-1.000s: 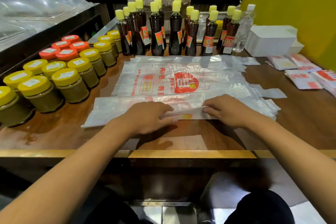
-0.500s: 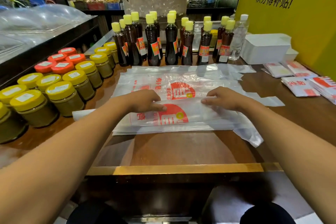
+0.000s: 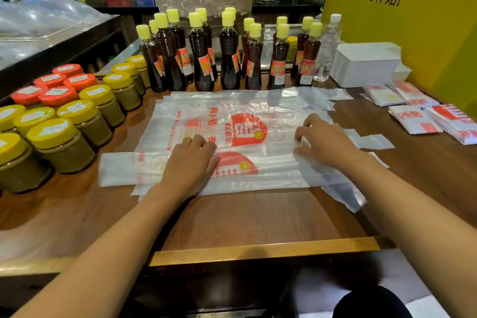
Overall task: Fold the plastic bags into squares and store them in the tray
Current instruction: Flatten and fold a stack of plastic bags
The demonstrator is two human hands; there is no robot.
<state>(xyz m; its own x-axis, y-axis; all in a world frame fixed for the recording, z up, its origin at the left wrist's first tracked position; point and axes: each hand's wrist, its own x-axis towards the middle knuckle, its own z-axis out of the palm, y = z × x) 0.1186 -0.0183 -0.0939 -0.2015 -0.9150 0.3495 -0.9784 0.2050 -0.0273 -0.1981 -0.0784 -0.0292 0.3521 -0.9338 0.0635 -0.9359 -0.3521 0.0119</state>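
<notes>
A clear plastic bag point(image 3: 273, 165) with a red print lies folded into a long strip across the wooden counter, on top of a flat stack of the same bags point(image 3: 232, 103). My left hand point(image 3: 189, 165) presses flat on the strip's left part. To the right, my right hand point(image 3: 325, 142) has arched fingers, and fingertips and thumb pinch the strip's far edge. Several bags folded into squares point(image 3: 413, 120) lie at the right. The white tray point(image 3: 364, 67) stands behind them at the back right.
Dark sauce bottles point(image 3: 227, 59) with yellow caps line the back of the counter. Jars with yellow and red lids point(image 3: 64, 137) crowd the left side. A yellow wall point(image 3: 426, 20) bounds the right. The counter's front edge point(image 3: 258, 250) is near my body.
The near long edge of the bag has been folded over away from me, so the red print now shows on the strip. Both hands moved up the counter with it and further apart.
</notes>
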